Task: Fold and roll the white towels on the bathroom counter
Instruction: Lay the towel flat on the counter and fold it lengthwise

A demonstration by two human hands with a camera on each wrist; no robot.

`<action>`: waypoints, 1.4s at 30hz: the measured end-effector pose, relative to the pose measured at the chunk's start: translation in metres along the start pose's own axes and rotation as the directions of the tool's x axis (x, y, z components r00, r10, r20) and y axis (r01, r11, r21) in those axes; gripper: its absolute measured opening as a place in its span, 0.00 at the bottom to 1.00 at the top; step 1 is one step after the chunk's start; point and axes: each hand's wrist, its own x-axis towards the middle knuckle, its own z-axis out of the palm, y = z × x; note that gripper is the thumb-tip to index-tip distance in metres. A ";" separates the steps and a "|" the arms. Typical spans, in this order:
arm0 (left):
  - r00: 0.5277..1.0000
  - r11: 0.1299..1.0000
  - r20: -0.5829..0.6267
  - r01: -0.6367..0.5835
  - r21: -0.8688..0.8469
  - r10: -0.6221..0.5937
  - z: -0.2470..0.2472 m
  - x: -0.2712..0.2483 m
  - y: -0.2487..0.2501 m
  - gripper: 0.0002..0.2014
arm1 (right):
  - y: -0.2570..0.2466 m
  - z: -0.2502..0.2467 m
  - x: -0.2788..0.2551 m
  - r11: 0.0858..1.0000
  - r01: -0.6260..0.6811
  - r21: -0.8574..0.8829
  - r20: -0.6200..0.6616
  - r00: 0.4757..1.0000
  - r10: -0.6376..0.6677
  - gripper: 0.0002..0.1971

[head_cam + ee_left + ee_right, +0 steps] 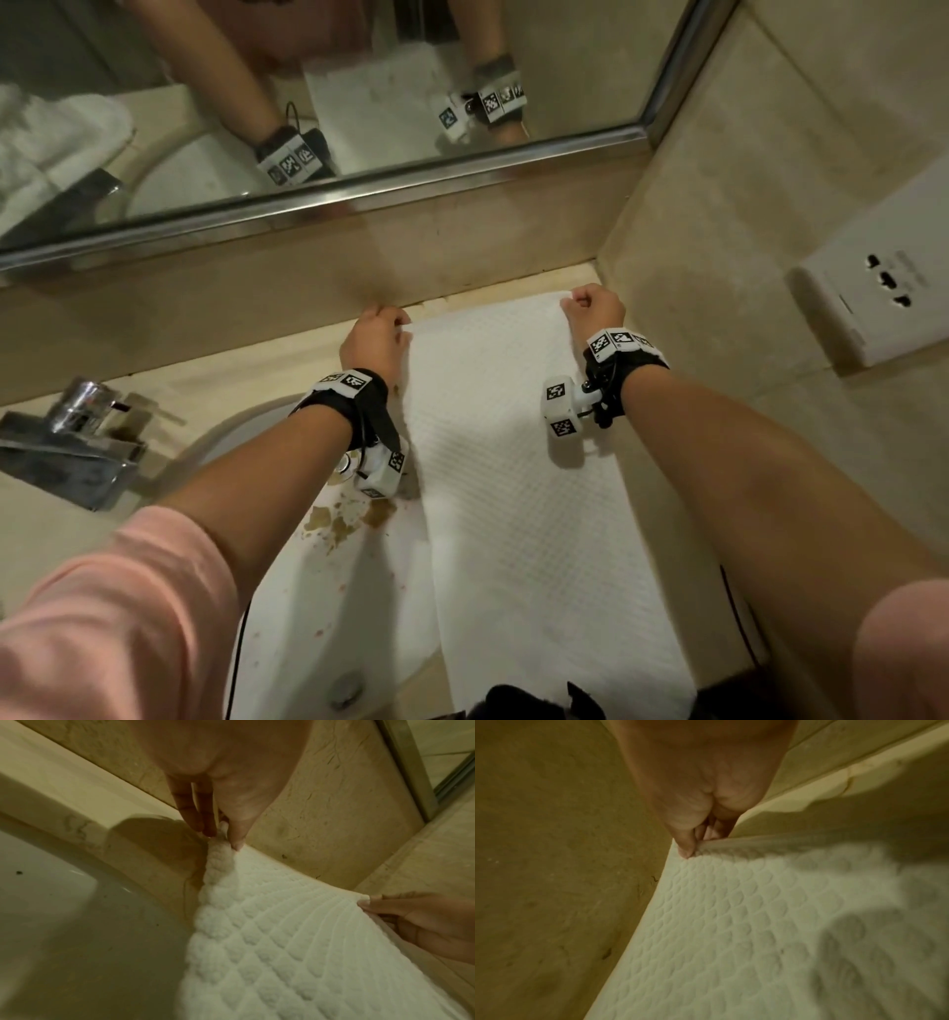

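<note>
A white waffle-textured towel (518, 493) lies lengthwise on the beige counter, running from the front edge to the back wall, its left side overhanging the sink. My left hand (377, 334) pinches the far left corner of the towel (221, 850) between thumb and fingers. My right hand (590, 308) pinches the far right corner (693, 852), which also shows at the right of the left wrist view (367, 900). Both corners sit close to the back wall, slightly raised off the counter.
A white sink (318, 580) with brown stains lies left of the towel, with a chrome faucet (77, 447) further left. A mirror (308, 103) runs along the back wall and reflects more white towels. A wall socket (873, 288) is on the right wall.
</note>
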 end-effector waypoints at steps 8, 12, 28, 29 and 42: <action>0.988 0.983 -0.036 0.147 -0.112 -0.152 -0.006 0.008 0.003 0.03 | -0.003 0.005 0.003 0.998 -0.059 0.011 -0.008 0.998 0.059 0.08; 0.984 0.982 -0.003 0.179 -0.055 -0.179 -0.005 0.010 0.006 0.04 | -0.009 0.003 0.006 0.983 -0.069 -0.173 0.050 0.996 0.079 0.03; 0.981 0.964 0.034 0.195 -0.179 -0.192 -0.010 0.011 0.000 0.04 | -0.010 0.010 0.005 0.994 -0.060 -0.096 0.030 0.998 0.063 0.05; 0.981 0.965 0.039 0.195 -0.176 -0.191 -0.010 0.012 0.000 0.05 | -0.009 0.012 0.004 0.993 -0.058 -0.098 0.013 0.998 0.060 0.04; 0.986 0.977 0.044 0.166 -0.135 -0.162 -0.009 0.013 0.002 0.02 | -0.001 0.018 0.009 0.969 0.030 -0.243 0.007 1.000 -0.030 0.05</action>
